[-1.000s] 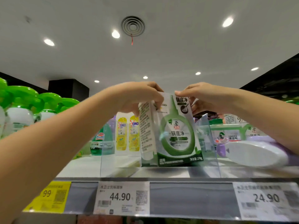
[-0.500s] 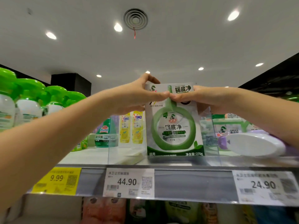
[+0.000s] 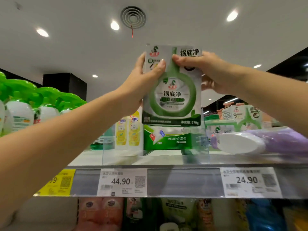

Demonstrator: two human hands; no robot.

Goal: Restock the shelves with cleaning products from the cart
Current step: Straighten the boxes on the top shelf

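- Box [image 3: 172, 90], white with a green ring, is upright and faces the camera, held above the top shelf [image 3: 183, 166].
- Left hand [image 3: 141, 80] grips the box's upper left edge, thumb across the front and fingers behind.
- Right hand [image 3: 210, 70] grips the upper right edge. Its thumb presses the front near the top middle, and its fingers curl behind.
- The box's bottom edge sits right over a green carton [image 3: 166, 139]. Cannot tell if they touch.
- The carton stands back from the shelf's front edge, with a bare strip of shelf before it.
- Clear dividers [image 3: 204, 139] wall this bay on both sides, and a low clear fence runs along the front edge.
- Left of the carton stand yellow bottles [image 3: 128, 132], just beside it.
- Towards the shelf's left end stand white bottles with green caps [image 3: 20, 112].
- In the bay to the right, a purple bottle [image 3: 250, 142] lies on its side near the front edge, with matching boxes [image 3: 240, 114] behind it.
- Above the box there is open air up to the ceiling.
- Price tags on the front edge read 44.90 [image 3: 121, 181] and 24.90 [image 3: 250, 180].
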